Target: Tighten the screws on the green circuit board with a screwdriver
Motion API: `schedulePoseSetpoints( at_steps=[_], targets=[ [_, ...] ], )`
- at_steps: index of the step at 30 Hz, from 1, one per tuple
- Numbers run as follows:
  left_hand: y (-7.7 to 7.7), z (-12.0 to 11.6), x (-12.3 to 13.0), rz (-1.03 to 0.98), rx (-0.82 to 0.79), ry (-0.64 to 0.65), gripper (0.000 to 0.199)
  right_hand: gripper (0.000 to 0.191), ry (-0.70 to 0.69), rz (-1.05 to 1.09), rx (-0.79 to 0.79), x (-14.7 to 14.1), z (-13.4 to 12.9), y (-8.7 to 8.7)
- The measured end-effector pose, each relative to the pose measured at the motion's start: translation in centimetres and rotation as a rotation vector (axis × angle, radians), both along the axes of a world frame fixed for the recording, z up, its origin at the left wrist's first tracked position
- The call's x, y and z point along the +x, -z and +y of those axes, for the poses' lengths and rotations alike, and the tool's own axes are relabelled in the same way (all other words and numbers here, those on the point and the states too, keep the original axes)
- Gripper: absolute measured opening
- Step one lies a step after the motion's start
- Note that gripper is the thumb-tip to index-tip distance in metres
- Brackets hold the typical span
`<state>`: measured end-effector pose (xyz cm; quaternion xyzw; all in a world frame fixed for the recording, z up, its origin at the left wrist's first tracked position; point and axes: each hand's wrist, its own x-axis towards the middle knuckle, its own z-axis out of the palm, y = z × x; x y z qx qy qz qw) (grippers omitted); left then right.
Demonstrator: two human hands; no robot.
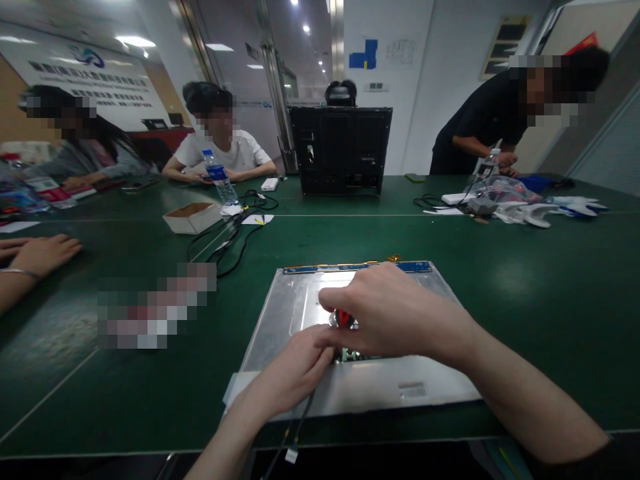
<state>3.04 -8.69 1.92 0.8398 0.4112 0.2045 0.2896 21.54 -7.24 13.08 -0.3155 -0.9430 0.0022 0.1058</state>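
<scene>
A flat silver display panel (270, 320) lies in front of me on the green table, back side up. Along its far edge runs a blue circuit strip (420, 267). My right hand (385, 310) is closed around what looks like a screwdriver (344, 319), of which only a red and dark part with a shiny end shows. Below it, a green circuit board (353, 355) is partly covered by my hands. My left hand (305, 360) is closed at the board's left side, its fingertips hidden against my right hand. Thin black cables (303, 420) run under it past the near edge.
A black monitor housing (343, 150) stands upright at the back. An open white box (193, 219), a water bottle (220, 180) and black cables lie to the left. Plastic bags and gloves (530, 210) sit at the far right. Another person's hands (43, 257) rest at the left.
</scene>
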Motion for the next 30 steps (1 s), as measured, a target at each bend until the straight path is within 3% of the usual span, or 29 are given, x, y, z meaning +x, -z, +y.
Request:
schedulePoseSetpoints(
  at_steps=[2, 10, 14, 18, 22, 30],
  targets=[
    [0.0, 0.0, 0.1, 0.012, 0.008, -0.009, 0.026, 0.035, 0.039, -0.021, 0.022, -0.2, 0.1, 0.1],
    [0.7, 0.5, -0.2, 0.044, -0.016, 0.009, 0.031, 0.006, -0.069, -0.008, -0.037, 0.2, 0.0, -0.1],
    [0.4, 0.5, 0.0, 0.033, -0.012, 0.031, 0.029, 0.008, -0.105, 0.02, -0.055, 0.7, -0.2, -0.2],
    [0.0, 0.3, 0.2, 0.019, 0.009, 0.025, 0.025, 0.017, -0.055, -0.017, -0.053, 0.6, -0.2, 0.0],
    [0.1, 0.4, 0.3, 0.041, 0.011, 0.011, 0.027, 0.008, -0.044, -0.039, -0.032, 0.4, -0.4, -0.1],
    [-0.1, 0.3, 0.4, 0.037, -0.023, -0.006, 0.024, 0.013, -0.066, -0.025, -0.07, 0.6, -0.4, -0.2]
  ],
)
